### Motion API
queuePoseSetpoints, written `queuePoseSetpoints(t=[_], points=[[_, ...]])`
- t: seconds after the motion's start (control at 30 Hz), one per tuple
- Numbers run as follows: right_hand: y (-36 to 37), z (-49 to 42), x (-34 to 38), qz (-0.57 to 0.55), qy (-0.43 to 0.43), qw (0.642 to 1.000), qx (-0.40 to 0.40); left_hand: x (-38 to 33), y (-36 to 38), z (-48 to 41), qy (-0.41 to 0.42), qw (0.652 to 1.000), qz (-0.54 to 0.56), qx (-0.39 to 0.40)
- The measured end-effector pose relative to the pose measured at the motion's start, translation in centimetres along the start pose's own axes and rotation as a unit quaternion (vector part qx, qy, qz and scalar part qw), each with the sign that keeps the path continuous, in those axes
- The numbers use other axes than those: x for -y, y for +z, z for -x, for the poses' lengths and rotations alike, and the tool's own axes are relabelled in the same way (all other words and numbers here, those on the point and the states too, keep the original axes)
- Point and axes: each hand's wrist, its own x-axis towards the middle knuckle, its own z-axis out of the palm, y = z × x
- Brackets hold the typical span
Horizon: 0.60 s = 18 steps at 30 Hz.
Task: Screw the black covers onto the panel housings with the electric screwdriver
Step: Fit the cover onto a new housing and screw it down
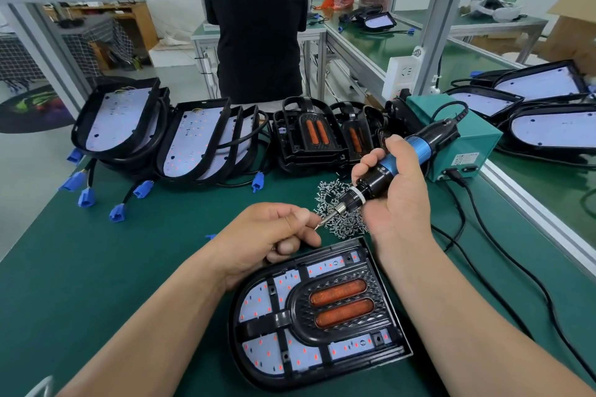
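Working at a green worktop (113, 267), aluminium rail (532, 213) rightward, open room leftward: right hand (403, 196) fingers clamped on the electric screwdriver (387, 167), left hand (267, 235) fingers pinching a screw (317, 226) above the black cover (338, 303) on the near panel housing (251, 377).

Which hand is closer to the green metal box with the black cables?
Right. The right hand, gripping the blue and black electric screwdriver, is close beside the green metal box. The left hand is farther left, pinching a small silver screw at the screwdriver's tip.

Left hand (267, 235) pinches screw (317, 226); right hand (400, 196) grips screwdriver (387, 167), fingers (364, 167) curled; both forearms angled inward.
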Motion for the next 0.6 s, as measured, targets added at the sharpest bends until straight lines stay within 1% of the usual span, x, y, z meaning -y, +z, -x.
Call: queuePoseSetpoints(t=[0.07,0.1,0.2,0.3,0.5,0.6], points=[[0.1,0.1,0.4,-0.007,0.002,1.000,-0.002,-0.3,-0.2,0.3,0.012,1.000,0.011,-0.006],[0.2,0.1,0.7,-0.012,0.000,1.000,-0.002,-0.4,-0.4,0.6,0.020,1.000,0.000,-0.006],[0.3,0.4,2.2,-0.033,-0.020,0.999,0.015,-0.9,-1.1,1.7,0.030,0.995,-0.096,0.019],[0.4,0.8,3.5,-0.033,-0.030,0.997,0.055,-0.7,-1.0,2.2,0.024,0.982,-0.178,0.053],[1.1,2.2,4.4,0.017,-0.024,0.989,0.145,-0.6,-0.4,2.3,0.050,0.967,-0.247,0.047],[1.4,2.7,4.5,0.048,-0.033,0.981,0.184,-0.5,-0.3,2.2,0.074,0.951,-0.298,0.035]])
